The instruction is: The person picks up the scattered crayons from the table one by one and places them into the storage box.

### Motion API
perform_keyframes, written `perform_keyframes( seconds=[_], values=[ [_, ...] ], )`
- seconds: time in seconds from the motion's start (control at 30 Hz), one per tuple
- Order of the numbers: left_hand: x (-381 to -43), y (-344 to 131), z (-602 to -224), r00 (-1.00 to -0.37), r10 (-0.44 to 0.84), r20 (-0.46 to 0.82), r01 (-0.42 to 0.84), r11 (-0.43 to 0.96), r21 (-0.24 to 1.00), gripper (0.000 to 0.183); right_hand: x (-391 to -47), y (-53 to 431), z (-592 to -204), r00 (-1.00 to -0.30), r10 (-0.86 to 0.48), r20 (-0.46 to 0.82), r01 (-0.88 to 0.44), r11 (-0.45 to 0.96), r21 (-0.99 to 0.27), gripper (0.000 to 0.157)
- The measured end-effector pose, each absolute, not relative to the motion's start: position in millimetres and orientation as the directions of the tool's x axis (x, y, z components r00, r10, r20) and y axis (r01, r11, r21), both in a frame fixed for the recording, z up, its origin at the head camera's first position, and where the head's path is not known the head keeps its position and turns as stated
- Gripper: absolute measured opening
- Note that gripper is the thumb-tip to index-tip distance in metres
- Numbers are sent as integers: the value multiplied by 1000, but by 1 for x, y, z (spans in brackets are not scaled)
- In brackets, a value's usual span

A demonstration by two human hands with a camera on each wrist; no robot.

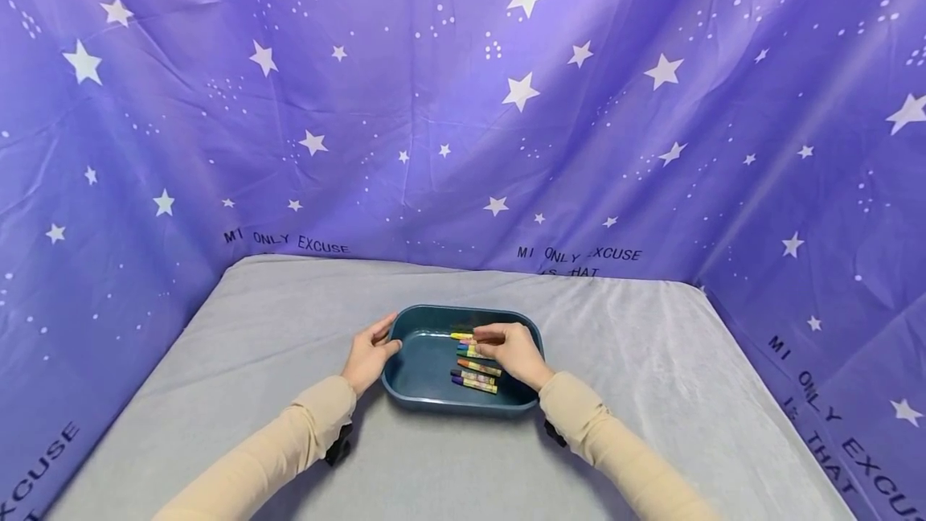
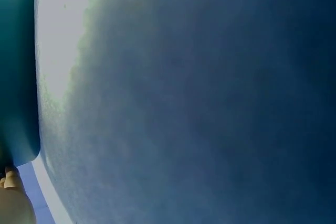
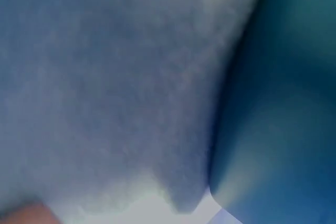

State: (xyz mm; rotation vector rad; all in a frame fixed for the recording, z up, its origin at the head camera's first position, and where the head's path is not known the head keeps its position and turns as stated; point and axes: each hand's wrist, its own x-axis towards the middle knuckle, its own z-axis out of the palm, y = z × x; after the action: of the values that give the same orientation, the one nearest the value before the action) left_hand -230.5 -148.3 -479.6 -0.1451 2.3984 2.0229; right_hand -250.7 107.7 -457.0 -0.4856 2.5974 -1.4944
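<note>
A dark teal plastic tray [image 1: 415, 402] with raised walls lies on the grey cloth. Several paper-wrapped crayons [image 1: 477, 376] form a rough column in its right half, their coloured tips pointing left. At the tray's left end, my left hand [image 1: 369, 356] grips the rim, thumb over the inner side and fingers outside. My right hand [image 1: 517, 354] reaches over the right part of the tray, finger and thumb around a pink crayon [image 1: 467, 342] near the top of the column. That hand partly hides the upper crayons. Both wrist views show mainly cloth and the tray's outer wall [image 3: 283, 129].
Grey cloth [image 1: 275, 328] covers the table around the tray. Purple curtains [image 1: 405, 103] with white stars and black lettering hang behind the table and at both sides.
</note>
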Motion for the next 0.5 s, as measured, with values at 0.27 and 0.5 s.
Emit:
perform_keyframes(
  seconds=[0.27, 0.5],
  values=[
    [-230, -149, -478, -995, -69, -66, -76, 164, 984, 56, -248, 118, -446, -938, -341, 69, -202, 373, -905, 32],
    [-230, -149, -478, -996, -65, -66, -77, 193, 978, 56, -239, 140, -436, -914, -397, 85, -238, 355, -904, 36]
  ],
)
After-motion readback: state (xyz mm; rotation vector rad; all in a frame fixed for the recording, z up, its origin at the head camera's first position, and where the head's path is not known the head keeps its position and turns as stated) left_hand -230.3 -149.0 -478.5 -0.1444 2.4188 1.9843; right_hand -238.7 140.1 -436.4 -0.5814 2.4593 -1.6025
